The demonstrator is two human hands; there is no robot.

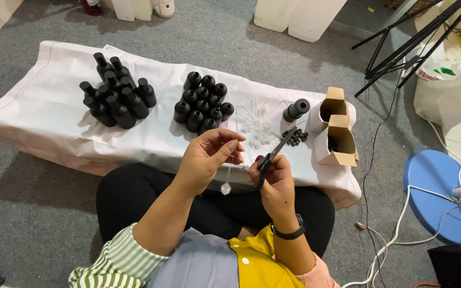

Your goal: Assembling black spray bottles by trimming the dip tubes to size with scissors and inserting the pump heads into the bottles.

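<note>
Left hand [206,154]: grip pressed together, thumb and fingertips pinching a thin clear dip tube [229,173] that hangs down to a small clear fitting at its lower end. Right hand [276,178]: grip closed through the handles of black scissors [276,152], blades nearly shut and angled up toward the tube's upper end. Both are held above the lap, just before the white-covered surface [44,117]. The tube is slender, translucent and nearly vertical.
</note>
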